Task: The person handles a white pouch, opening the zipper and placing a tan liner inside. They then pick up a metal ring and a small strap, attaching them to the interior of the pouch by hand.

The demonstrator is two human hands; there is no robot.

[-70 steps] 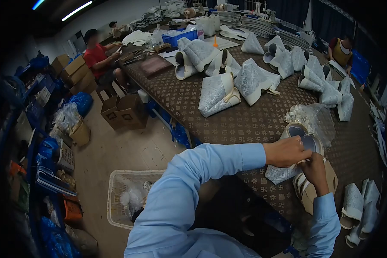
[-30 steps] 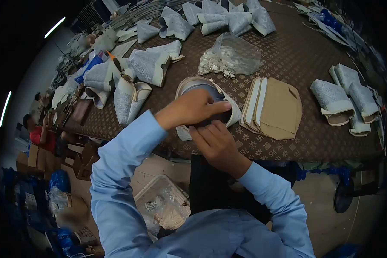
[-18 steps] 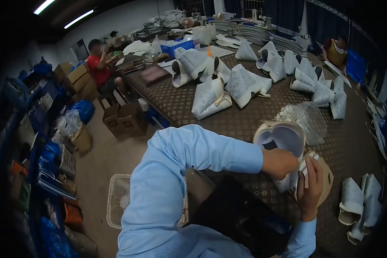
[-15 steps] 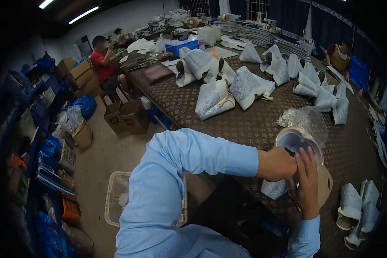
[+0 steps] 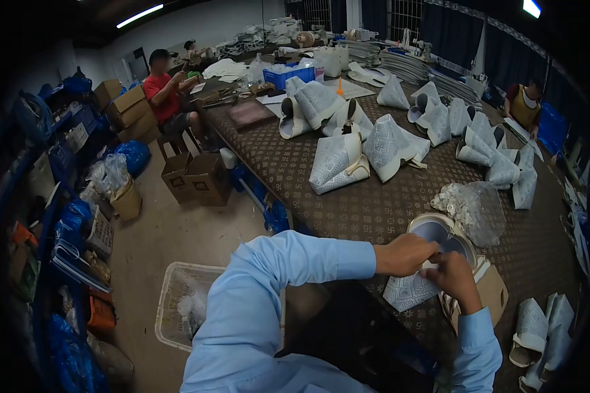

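A patterned grey-white piece [image 5: 410,291] with a round, cream-rimmed opening [image 5: 469,249] lies near the table's front edge. Over that opening my left hand [image 5: 406,254] comes in from the left, its fingers closed. My right hand [image 5: 453,278] meets it from the right, fingers bent and pressed together at the rim. What lies between the fingertips is too small to make out. Beneath my right wrist sits a flat tan piece [image 5: 491,295]. Just behind the opening is a clear plastic bag [image 5: 485,213] beside small whitish bits [image 5: 455,202].
Several patterned pieces [image 5: 337,164] stand across the brown table [image 5: 295,177]; more [image 5: 531,327] lie at the right. A white basket [image 5: 167,308] and cardboard boxes [image 5: 200,187] are on the floor. One person [image 5: 162,95] sits at left, another [image 5: 523,105] at far right.
The view has shifted slightly. My right hand has gone from spread fingers to bent, closed ones, and both hands have moved a little left; more of the patterned piece shows.
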